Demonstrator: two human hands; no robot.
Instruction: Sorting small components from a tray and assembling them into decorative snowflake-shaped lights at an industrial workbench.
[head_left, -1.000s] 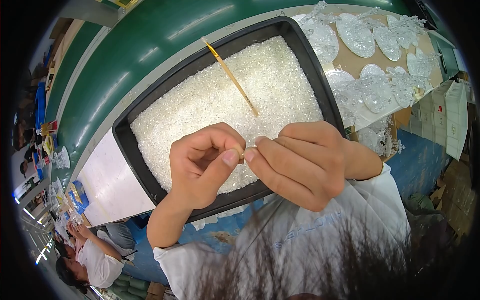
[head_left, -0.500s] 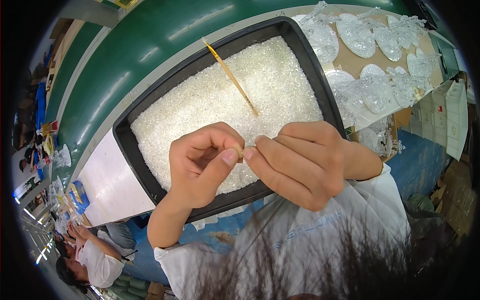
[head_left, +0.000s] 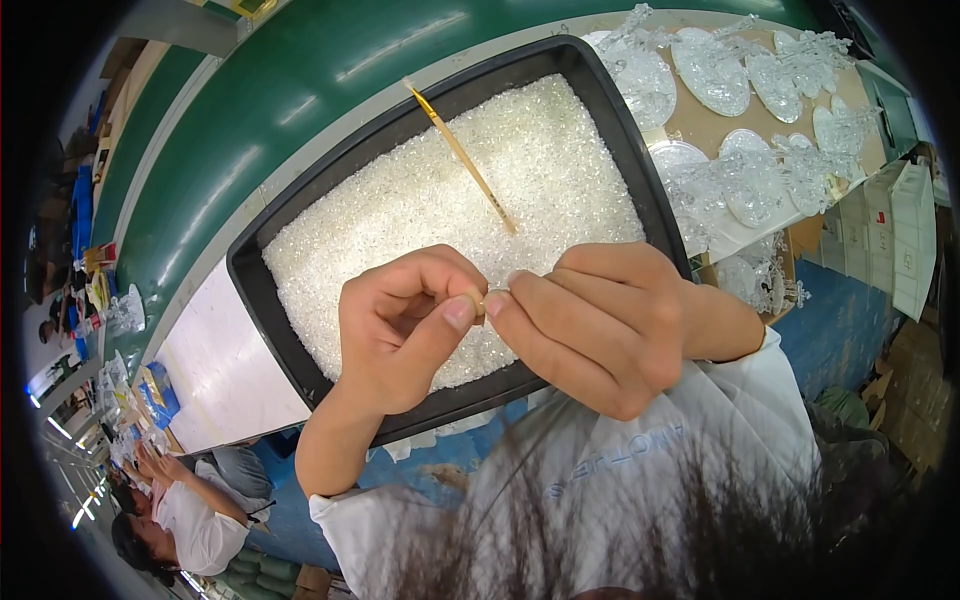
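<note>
Above the near side of a black tray (head_left: 255, 292), my left hand (head_left: 405, 330) is closed, thumb against index finger. A tiny yellowish piece (head_left: 481, 304) shows at its fingertips, too small to name. My right hand (head_left: 610, 320) is closed in a pinch close beside it. Whatever lies between the right fingertips is mostly hidden, though a clear glint shows there. Small clear glittering beads or chips (head_left: 370, 215) fill the tray. A thin paintbrush (head_left: 465, 160) with a wooden handle lies across them, its bristle end over the far rim.
Clear ornaments with round bases (head_left: 712, 72) stand in rows on a brown board at the right. A green surface (head_left: 300, 75) runs along the far side. At lower left a co-worker in a white shirt (head_left: 210, 525) sits by a table with a blue box (head_left: 157, 395).
My fingertips have come slightly apart, and a little more of the tiny piece shows between them. The tray and paintbrush stay where they were.
</note>
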